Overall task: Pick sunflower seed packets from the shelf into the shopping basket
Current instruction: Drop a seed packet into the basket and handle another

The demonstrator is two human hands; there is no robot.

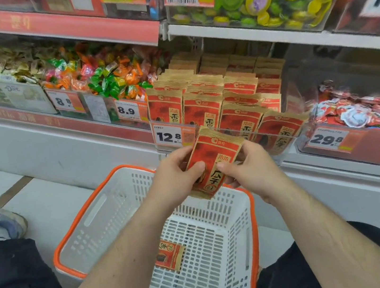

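Red packets (pixel 214 162) above white basket (pixel 125 179)

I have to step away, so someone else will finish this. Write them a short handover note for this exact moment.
Left hand and right hand: both grip one small stack of sunflower seed packets, held above the shopping basket.
Done: one packet in the basket lies on its floor.
Shelf stock: many packets stand in rows behind the 12.8 price tag.
Left: lower the held stack into the basket, then probably pick more from the shelf.
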